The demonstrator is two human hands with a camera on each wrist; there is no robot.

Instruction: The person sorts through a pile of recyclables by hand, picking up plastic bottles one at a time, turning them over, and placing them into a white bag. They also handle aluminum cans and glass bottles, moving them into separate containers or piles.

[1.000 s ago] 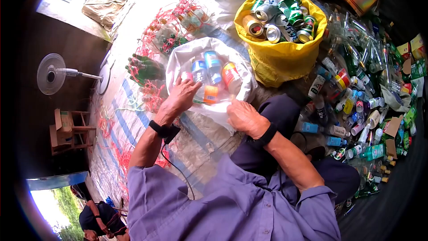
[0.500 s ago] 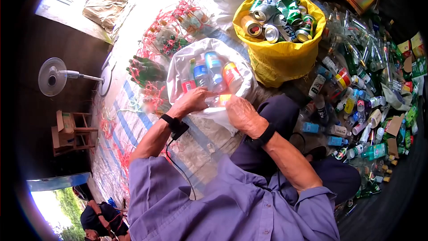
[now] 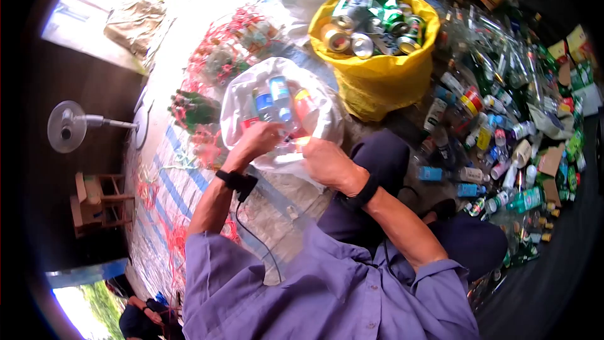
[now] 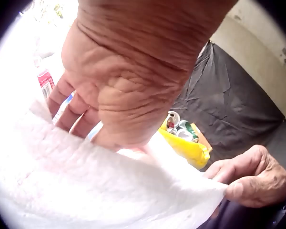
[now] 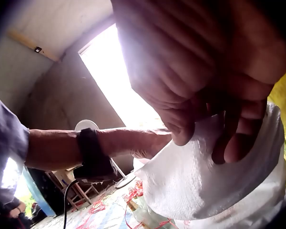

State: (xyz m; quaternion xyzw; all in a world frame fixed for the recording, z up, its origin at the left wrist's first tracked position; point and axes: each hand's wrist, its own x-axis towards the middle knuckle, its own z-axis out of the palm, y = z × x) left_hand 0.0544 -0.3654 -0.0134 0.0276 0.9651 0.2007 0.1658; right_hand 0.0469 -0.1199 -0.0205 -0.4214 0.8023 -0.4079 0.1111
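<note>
A white woven bag (image 3: pixel 331 119) stands in front of the person, its mouth spread wide. Inside are several plastic bottles, among them a blue-labelled bottle (image 3: pixel 279 90) and one with a red label (image 4: pixel 45 80). My left hand (image 3: pixel 257 141) reaches over the near rim into the bag; in the left wrist view its fingers extend downward, their tips hidden behind the white bag wall (image 4: pixel 109 181). Between thumb and fingers, my right hand (image 3: pixel 331 162) pinches the near right edge of the bag, pulling the material (image 5: pixel 181 176) taut.
Behind, to the right, stands a yellow sack (image 3: pixel 384 82) full of cans (image 3: pixel 363 45). A heap of loose bottles (image 3: pixel 497 132) spreads along the right. Bundled bottles with red string (image 3: pixel 195 110) lie left of the bag. Farther left are a fan (image 3: pixel 67 127) and wooden stool (image 3: pixel 110 201).
My left hand first moves lower at the near rim, uncovering the red-labelled bottle, and now reaches farther in beside the right hand. An orange-labelled bottle near the rim is now mostly covered. The view shifts slightly.
</note>
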